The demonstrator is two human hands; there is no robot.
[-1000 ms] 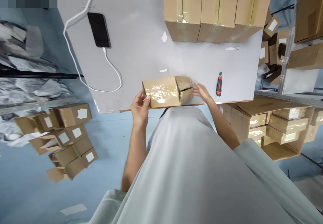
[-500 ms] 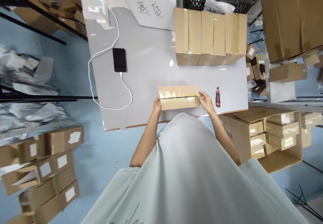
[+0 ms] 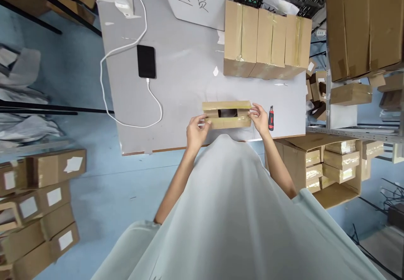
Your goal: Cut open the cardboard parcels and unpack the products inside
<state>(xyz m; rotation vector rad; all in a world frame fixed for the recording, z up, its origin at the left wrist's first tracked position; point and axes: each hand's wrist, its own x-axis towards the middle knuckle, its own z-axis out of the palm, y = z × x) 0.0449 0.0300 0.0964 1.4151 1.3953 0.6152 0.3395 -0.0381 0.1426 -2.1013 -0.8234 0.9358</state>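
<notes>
Cardboard box point(image 3: 229, 123), one, small, top flaps parted over a dark gap; on bench point(image 3: 179, 82), near front edge. Left hand point(image 3: 197, 131), half-open, touching box's left end; right hand point(image 3: 260, 119), likewise, right end; firmness of either grip cannot be told. Knife point(image 3: 271, 120), red-and-black, beside right hand. Phone point(image 3: 146, 62), black, farther left.

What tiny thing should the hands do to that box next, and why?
Maybe the left hand and right hand could fold out the cardboard box's short end flaps: the long flaps are parted, but the short ones leave only a dark gap between them.
</notes>
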